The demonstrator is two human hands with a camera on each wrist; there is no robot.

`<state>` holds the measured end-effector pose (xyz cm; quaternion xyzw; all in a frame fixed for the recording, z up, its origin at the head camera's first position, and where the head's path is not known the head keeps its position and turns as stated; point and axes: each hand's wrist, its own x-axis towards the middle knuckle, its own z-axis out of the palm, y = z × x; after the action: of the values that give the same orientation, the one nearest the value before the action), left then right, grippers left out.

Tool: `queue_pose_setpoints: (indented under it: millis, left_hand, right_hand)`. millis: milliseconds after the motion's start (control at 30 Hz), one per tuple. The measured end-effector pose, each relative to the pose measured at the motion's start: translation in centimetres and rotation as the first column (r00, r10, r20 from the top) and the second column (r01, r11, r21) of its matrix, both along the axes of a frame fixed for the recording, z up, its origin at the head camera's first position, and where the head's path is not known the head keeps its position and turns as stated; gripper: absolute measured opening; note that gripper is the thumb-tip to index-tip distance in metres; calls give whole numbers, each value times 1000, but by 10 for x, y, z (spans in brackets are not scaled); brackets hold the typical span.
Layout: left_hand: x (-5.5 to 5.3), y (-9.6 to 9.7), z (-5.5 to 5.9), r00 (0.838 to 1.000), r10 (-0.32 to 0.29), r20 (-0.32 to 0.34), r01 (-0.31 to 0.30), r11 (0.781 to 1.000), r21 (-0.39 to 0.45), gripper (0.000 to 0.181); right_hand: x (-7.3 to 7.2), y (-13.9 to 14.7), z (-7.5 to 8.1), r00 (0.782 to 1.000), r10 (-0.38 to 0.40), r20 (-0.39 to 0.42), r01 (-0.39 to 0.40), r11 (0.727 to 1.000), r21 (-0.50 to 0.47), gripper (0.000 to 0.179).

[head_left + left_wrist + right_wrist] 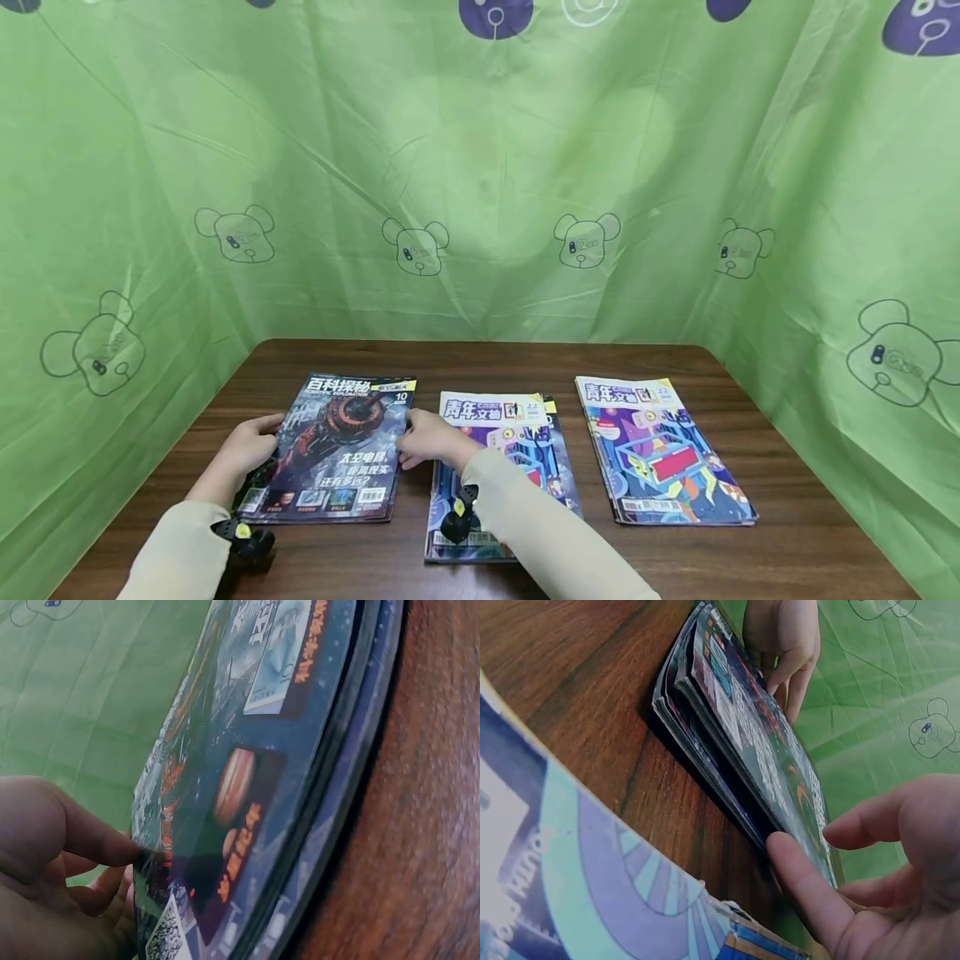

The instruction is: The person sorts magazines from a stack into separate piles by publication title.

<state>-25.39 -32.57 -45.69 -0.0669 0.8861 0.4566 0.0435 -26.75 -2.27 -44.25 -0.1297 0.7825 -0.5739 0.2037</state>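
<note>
A dark space-themed magazine (337,442) lies at the left of the table, on top of at least one other. My left hand (249,450) grips its left edge, the thumb at the cover's rim in the left wrist view. At the opposite edge, my right hand (437,439) holds the magazine between thumb and finger; its fingertips (784,847) meet the side in the right wrist view. A narrow gap shows between the upper and lower magazines there. Under my right forearm is a purple-and-white magazine (487,408), lying over a dark one that sticks out at its right.
Another purple-and-white magazine pile (660,442) lies on the right of the brown wooden table (600,550). Green curtains (480,167) with bear prints hang behind the table and at both sides. A black wrist device (251,542) sits at each cuff.
</note>
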Motion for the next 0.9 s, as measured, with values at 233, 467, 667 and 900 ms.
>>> queue_pose_setpoints:
  millis: [233,467,667,900]
  left_hand:
    - [2,3,6,1000,-11,-6,11,1000,-13,66]
    - [5,4,11,1000,-28,-3,27,999,-46,64]
    - [6,6,15,999,-32,-14,32,999,-33,64]
    - [8,15,20,997,-54,-46,53,998,-33,60]
  right_hand:
    - [2,6,4,998,43,-37,-41,997,63,63]
    - [5,9,8,998,46,-32,-45,997,57,61]
    - [5,12,10,996,80,-32,-78,995,70,61]
    - [9,21,17,989,145,-35,-142,986,90,58]
